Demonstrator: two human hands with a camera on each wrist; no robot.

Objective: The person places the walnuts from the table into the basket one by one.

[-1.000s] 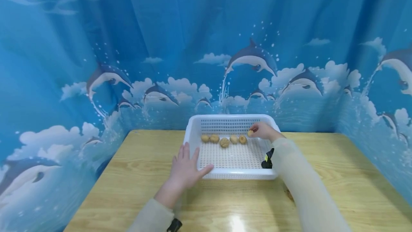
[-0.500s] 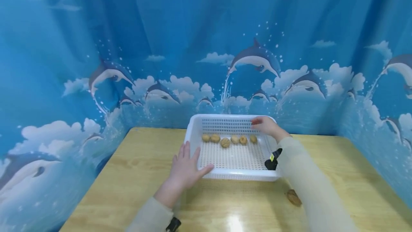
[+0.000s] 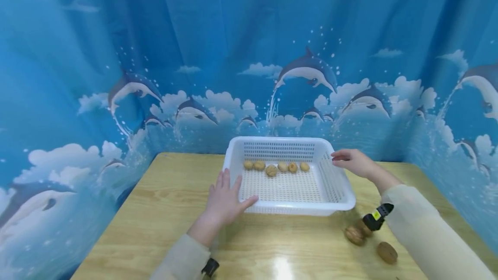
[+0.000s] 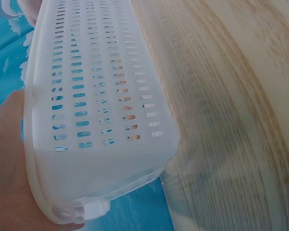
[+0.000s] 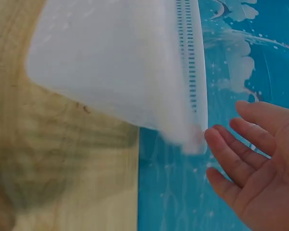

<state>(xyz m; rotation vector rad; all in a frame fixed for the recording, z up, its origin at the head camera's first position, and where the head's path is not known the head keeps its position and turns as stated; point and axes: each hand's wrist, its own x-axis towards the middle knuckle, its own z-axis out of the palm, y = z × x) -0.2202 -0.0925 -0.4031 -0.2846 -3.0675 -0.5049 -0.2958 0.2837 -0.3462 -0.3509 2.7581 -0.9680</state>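
A white perforated plastic basket point(image 3: 295, 205) stands on the table, with several walnuts point(image 3: 271, 170) in an uneven row across its floor. My left hand point(image 3: 225, 202) lies at its front left corner, fingers spread and straight. The left wrist view shows that hand point(image 4: 7, 159) along the basket rim point(image 4: 31, 144). Outside the right rim, my right hand point(image 3: 355, 163) is raised with nothing in it. Its fingers are loosely bent near the rim, as the right wrist view of the hand point(image 5: 265, 173) also shows.
On the wooden table point(image 3: 155, 211), right of the basket, lie a walnut point(image 3: 355, 235), another walnut point(image 3: 387, 252) and one partly hidden behind the black wrist camera point(image 3: 373, 221). A blue dolphin-print curtain point(image 3: 218, 55) closes off the back and sides.
My right hand let go of a walnut at the right end of the row, then moved right, out of the basket. Walnuts on the table came into sight. My left hand stayed put.
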